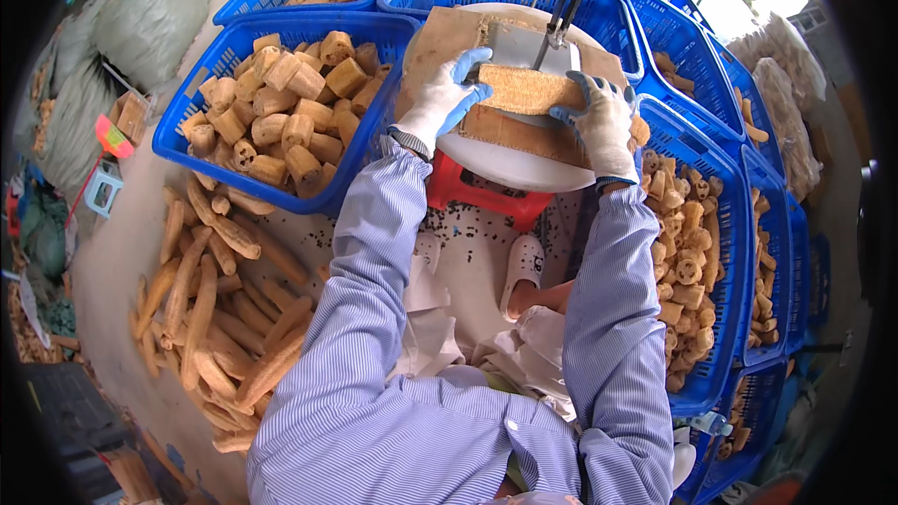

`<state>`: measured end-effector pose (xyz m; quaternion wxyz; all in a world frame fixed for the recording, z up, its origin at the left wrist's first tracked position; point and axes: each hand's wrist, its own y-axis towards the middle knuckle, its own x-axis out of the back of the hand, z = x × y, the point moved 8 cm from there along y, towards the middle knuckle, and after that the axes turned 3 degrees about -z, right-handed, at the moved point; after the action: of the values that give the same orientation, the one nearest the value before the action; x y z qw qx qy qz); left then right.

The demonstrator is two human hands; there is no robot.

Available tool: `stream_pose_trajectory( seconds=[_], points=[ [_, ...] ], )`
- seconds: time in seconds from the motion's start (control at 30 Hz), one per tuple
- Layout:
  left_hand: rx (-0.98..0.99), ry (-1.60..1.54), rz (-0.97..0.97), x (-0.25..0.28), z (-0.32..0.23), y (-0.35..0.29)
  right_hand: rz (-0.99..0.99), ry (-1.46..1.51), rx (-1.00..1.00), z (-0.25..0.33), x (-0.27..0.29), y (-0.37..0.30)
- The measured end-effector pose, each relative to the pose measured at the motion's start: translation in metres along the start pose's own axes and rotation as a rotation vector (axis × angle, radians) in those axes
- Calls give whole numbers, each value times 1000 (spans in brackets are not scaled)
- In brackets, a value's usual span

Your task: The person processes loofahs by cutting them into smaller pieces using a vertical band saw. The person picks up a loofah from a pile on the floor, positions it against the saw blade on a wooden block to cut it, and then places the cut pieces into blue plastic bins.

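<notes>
A tan dried loofah piece [529, 90] lies crosswise between my gloved hands, in front of a machine's narrow upright blade [543, 49]. My left hand [449, 98] closes on its left end, thumb and fingers in blue-coated fabric. At the other end my right hand [599, 122] grips it in the same kind of glove. Under the loofah is the machine's work surface, a brown board [510, 136] over a round white top [524, 168]. A grey metal plate [524, 45] sits around the blade, which appears close behind the loofah; whether they touch I cannot tell.
To the left, a blue crate [173, 145] holds cut loofah pieces, with long whole loofahs [201, 318] heaped on the floor below. More blue crates [692, 402] of pieces line the right. A red stool [486, 201] stands beneath the work surface. Large sacks [154, 19] lie far left.
</notes>
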<state>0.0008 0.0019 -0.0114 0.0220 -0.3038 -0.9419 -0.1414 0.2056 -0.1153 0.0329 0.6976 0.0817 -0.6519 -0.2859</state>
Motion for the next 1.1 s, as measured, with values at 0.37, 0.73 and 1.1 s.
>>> stream_pose_trajectory(
  seconds=[0.37,0.73,1.1],
  points=[
    [-99,107,-22,-3,30,36,9,-168,6,4,-5,15],
    [-49,273,-18,-2,38,59,90,-194,-5,-12,-21,46],
    [77,375,-100,18,23,85,297,-74,-75,-35,-36,78]
  ],
)
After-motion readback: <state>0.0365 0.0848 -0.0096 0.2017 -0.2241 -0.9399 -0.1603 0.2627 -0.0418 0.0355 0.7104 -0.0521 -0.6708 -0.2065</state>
